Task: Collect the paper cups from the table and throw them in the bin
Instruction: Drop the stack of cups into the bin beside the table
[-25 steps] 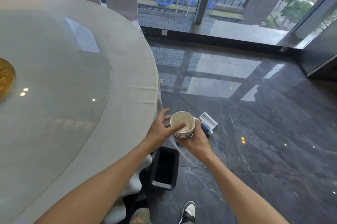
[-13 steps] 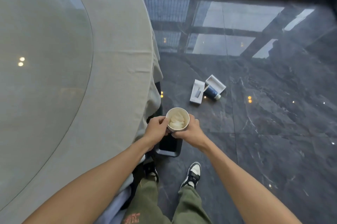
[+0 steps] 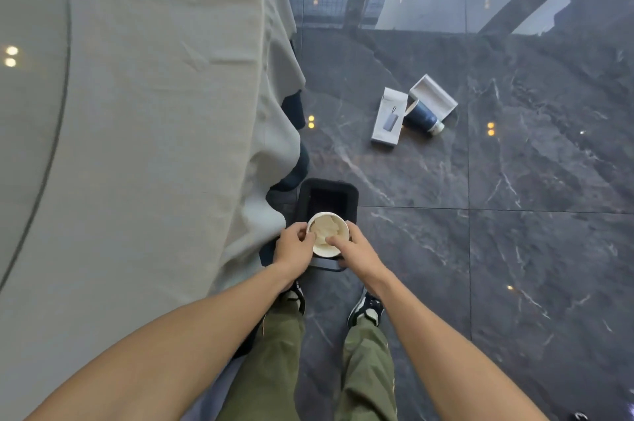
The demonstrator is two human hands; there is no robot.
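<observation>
Your left hand (image 3: pixel 294 245) and right hand (image 3: pixel 356 250) grip the paper cups (image 3: pixel 327 234) between them, hiding the stack's sides and the near rim of the bin (image 3: pixel 328 185) directly below. Open floor (image 3: pixel 514 266) lies to your right hand's side; the surface (image 3: pixel 154 111) edge crowds your left.

The paper cups (image 3: pixel 327 234) sit between the left hand (image 3: pixel 293 249) and right hand (image 3: pixel 356 250), directly above the bin (image 3: pixel 353 201) on the floor (image 3: pixel 514 249). The table (image 3: pixel 154 146) lies left of the bin. Farther right, a box (image 3: pixel 389 118), a lid (image 3: pixel 434 94) and a fallen cup (image 3: pixel 422 117) lie together.
</observation>
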